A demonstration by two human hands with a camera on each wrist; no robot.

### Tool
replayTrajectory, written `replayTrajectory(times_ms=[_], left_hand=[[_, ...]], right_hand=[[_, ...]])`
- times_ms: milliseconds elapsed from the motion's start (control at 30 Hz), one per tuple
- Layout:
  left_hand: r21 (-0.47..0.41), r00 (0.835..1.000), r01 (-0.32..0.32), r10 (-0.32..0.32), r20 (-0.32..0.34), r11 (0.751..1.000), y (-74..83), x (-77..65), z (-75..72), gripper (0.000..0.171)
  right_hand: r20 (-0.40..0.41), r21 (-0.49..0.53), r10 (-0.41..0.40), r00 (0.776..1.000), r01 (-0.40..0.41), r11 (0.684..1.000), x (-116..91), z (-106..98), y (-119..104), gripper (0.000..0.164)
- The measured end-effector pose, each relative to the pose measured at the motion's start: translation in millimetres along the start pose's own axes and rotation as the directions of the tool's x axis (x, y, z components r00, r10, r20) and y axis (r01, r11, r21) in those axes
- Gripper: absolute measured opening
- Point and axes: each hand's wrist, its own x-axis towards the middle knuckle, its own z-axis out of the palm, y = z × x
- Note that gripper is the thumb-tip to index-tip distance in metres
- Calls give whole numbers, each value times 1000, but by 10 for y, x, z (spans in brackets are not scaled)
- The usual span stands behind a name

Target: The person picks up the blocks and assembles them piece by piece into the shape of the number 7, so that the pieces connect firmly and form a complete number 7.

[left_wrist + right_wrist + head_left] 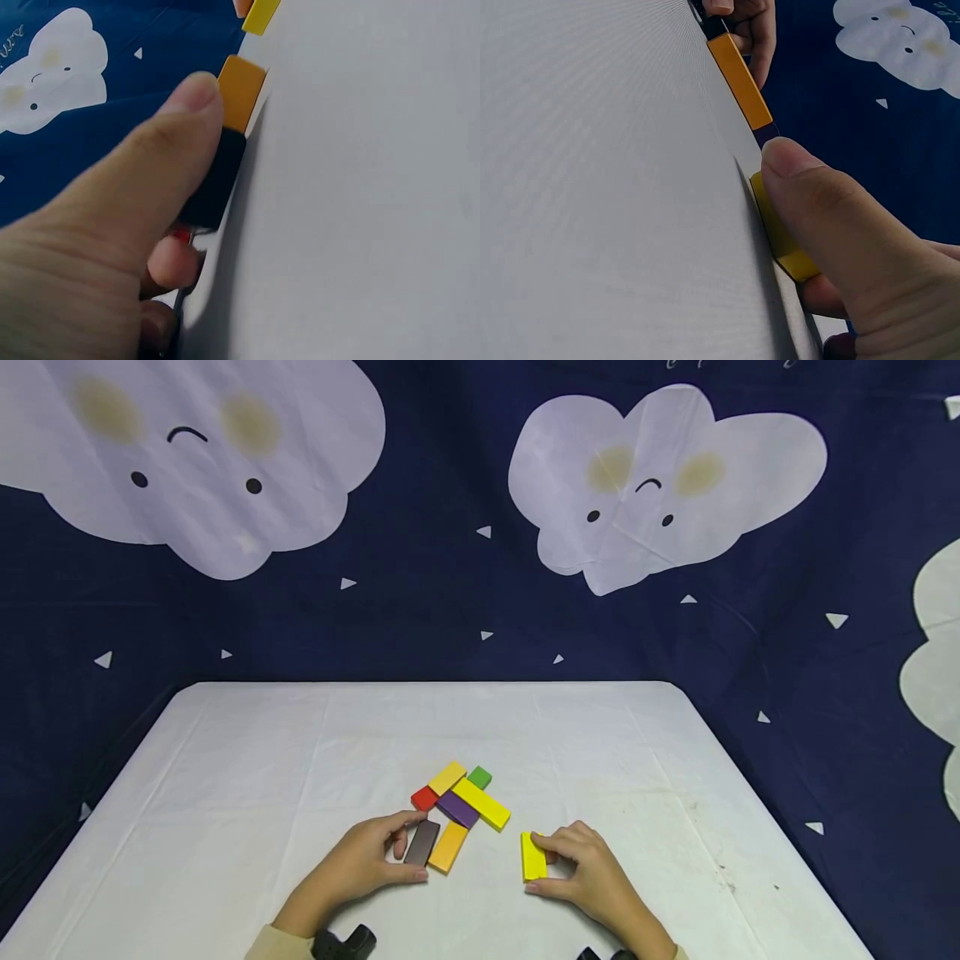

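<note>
My left hand (pixel 367 856) holds a dark grey-brown block (pixel 422 843) by its ends between thumb and forefinger. An orange block (pixel 448 847) lies right beside it. Further back, a purple block (pixel 458 810), a long yellow block (pixel 482 804), a red block (pixel 424 798), a light orange block (pixel 447 777) and a green block (pixel 480 777) form a close cluster. To the right, apart from this group, my right hand (pixel 588 870) pinches another yellow block (pixel 534 857) by its ends. In the right wrist view the thumb hides part of that yellow block (pixel 780 232).
A white-covered table (pixel 225 760) lies under the blocks. Behind it hangs a dark blue cloth (pixel 420 635) printed with clouds. Black wrist devices (pixel 345 943) sit near the front edge of the view.
</note>
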Motion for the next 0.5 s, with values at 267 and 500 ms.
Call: replayTrajectory(times_ms=[267, 500], left_hand=[[-44, 1000, -10, 10, 1, 999, -4, -7, -22, 74], [-38, 1000, -1, 1, -3, 999, -4, -3, -11, 73]], right_hand=[[0, 3, 1, 1000, -1, 1000, 2, 12, 6, 60], [6, -1, 19, 1000, -19, 1000, -3, 17, 6, 59]])
